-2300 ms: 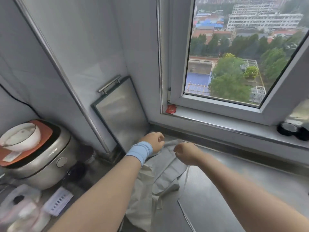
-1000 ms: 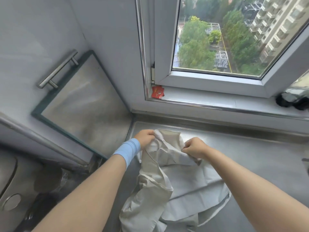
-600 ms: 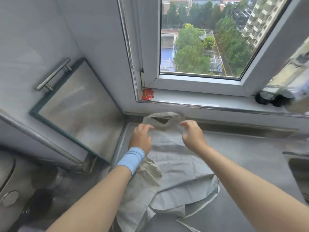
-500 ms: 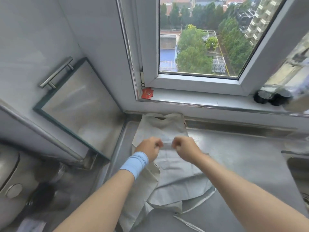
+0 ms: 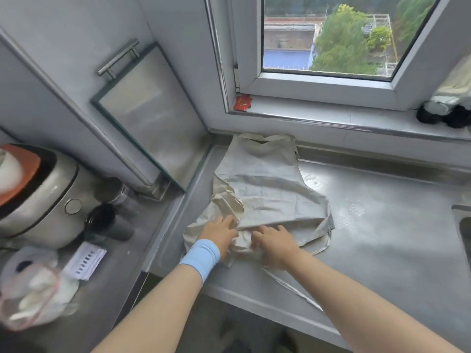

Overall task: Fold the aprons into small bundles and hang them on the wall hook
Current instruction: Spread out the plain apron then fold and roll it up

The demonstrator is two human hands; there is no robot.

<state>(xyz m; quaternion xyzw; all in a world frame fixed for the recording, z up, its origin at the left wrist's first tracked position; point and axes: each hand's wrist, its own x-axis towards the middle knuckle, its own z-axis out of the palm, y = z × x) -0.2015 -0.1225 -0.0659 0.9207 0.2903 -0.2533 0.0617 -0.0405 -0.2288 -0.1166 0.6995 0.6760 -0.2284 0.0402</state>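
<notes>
**Hands Back at the Near Hem**

Drawn back from mid-cloth, fisted there half a second ago. Now left hand [image 5: 219, 234] and right hand [image 5: 274, 244] side by side, nearly touching, fingers fairly straight and spread, pressing down on bunched fabric. Apron [image 5: 267, 189] spread on the steel desk [image 5: 382, 225] beyond the fingertips, bib end farthest off, just below the window sill [image 5: 331, 115]. Loose strap [image 5: 293, 289] trailing beneath the right wrist. Rice cooker [image 5: 43, 200] well left of the left hand.
</notes>
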